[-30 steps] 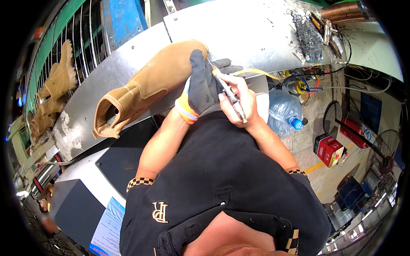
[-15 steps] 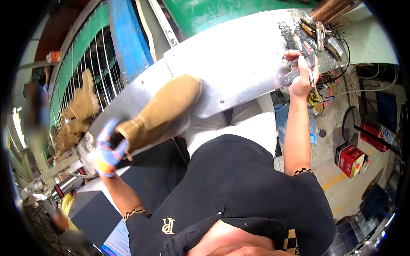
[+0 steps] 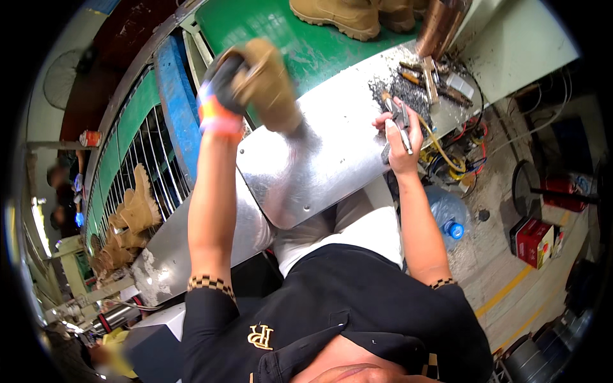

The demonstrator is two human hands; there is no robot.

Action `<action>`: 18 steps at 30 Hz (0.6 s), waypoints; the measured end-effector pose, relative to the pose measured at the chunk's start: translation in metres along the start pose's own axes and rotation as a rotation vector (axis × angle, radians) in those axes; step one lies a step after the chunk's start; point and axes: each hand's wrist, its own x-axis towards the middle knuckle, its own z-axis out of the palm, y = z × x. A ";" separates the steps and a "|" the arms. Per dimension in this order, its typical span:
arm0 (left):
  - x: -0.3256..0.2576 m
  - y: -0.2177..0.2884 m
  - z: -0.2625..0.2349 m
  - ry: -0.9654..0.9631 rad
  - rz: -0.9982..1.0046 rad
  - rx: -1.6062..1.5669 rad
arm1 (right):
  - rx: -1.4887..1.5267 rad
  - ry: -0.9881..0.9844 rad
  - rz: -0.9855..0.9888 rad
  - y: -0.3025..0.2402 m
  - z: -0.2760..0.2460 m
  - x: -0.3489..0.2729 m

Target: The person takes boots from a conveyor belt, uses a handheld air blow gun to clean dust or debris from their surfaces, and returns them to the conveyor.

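A tan boot (image 3: 269, 89) hangs tilted over the far left part of the metal tabletop (image 3: 281, 172), blurred by motion. My left hand (image 3: 223, 92), in a glove with a dark palm and bright orange and blue parts, is closed around it. My bare right hand (image 3: 406, 145) is by the table's right end, with its fingers round a slim metallic tool (image 3: 405, 135) with dark grey parts. A piece with a brownish tip (image 3: 387, 99) points out beyond these fingers; I cannot tell whether it belongs to the same tool.
More tan boots (image 3: 348, 18) stand on the green surface (image 3: 255, 25) at the back. Pliers-like tools (image 3: 447, 92) lie among black scraps near a copper-coloured cylinder (image 3: 444, 25). Further boots (image 3: 137, 204) line a wire rack at left. A blue-capped bottle (image 3: 447, 214) and red box (image 3: 533, 242) are at right.
My left hand has lifted the boot from the table's near left and swung it up and away toward the green surface. My right hand remains beside the tools, still holding the slim tool.
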 end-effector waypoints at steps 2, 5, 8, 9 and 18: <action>0.062 -0.032 0.034 -0.067 -0.032 -0.038 | 0.045 0.006 0.012 0.000 0.004 0.001; 0.101 -0.070 0.068 -0.052 -0.411 -0.781 | 0.063 0.006 0.017 0.001 0.014 0.000; 0.089 -0.089 0.047 -0.240 -0.253 -0.096 | -0.025 0.048 0.029 -0.008 0.011 -0.002; 0.073 -0.081 0.023 -0.312 -0.278 0.133 | -0.047 0.055 0.020 -0.011 0.011 -0.003; -0.122 -0.145 -0.410 0.493 -0.948 1.159 | -0.163 0.091 0.017 -0.018 0.023 -0.011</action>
